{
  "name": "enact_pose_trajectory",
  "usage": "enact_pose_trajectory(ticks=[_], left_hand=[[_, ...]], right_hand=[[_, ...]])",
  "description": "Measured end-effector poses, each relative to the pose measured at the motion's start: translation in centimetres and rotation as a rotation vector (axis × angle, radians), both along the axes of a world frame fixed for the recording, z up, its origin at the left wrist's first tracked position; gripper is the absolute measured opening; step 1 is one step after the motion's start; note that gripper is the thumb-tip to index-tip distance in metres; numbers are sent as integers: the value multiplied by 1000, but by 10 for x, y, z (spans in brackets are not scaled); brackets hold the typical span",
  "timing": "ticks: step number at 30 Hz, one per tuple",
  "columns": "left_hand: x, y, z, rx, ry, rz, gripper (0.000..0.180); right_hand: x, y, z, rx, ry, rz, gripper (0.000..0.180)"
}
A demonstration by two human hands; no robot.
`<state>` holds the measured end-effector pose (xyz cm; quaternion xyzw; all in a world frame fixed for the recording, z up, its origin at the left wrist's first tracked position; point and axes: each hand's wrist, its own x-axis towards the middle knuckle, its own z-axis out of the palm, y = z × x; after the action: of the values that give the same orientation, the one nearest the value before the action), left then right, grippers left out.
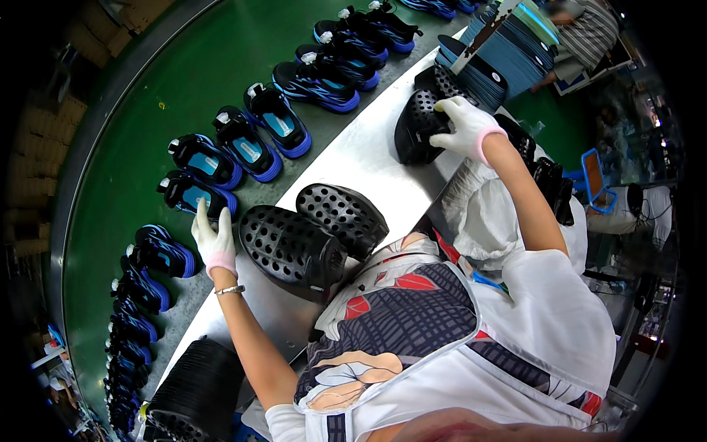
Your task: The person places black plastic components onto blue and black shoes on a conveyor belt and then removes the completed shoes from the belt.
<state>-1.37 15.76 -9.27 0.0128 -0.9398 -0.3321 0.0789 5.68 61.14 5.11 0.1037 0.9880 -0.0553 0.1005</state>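
My left hand (213,239), in a white glove with a pink cuff, has its fingers stretched out at the heel opening of a black and blue sneaker (197,193) with a light blue insole. My right hand (465,129), gloved the same way, is at a black perforated plastic shoe form (421,125). Its thumb and forefinger are spread apart at the form's side; whether they press on it is hard to tell. Two more black shoe forms, one nearer (287,247) and one beyond it (342,210), lie between my hands on the pale work ledge (375,173).
Sneakers (317,85) line the curved green conveyor (147,96) beyond the ledge. Stacked blue insoles (475,74) stand at the upper right behind a metal bar. A black stack (195,390) sits at the lower left. Another person (585,37) is at the far right.
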Motion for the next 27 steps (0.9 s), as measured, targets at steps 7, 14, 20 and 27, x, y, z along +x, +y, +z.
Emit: enact_pose_trajectory(ticks=[7,14,20,27], left_hand=[[15,2,6,1,-8,16,57],[13,0,52,577,-24,116,53],[24,-2,119,1250,-149,-326,48],[84,-27,159,1528,-38,-359,30]], right_hand=[[-2,15,8,-8,-13,11,56],[-8,-17,72,-192,241,115,59],[-35,-155,98,-546,388,700,62],[-20,-291,97,-523,209,1188,68]])
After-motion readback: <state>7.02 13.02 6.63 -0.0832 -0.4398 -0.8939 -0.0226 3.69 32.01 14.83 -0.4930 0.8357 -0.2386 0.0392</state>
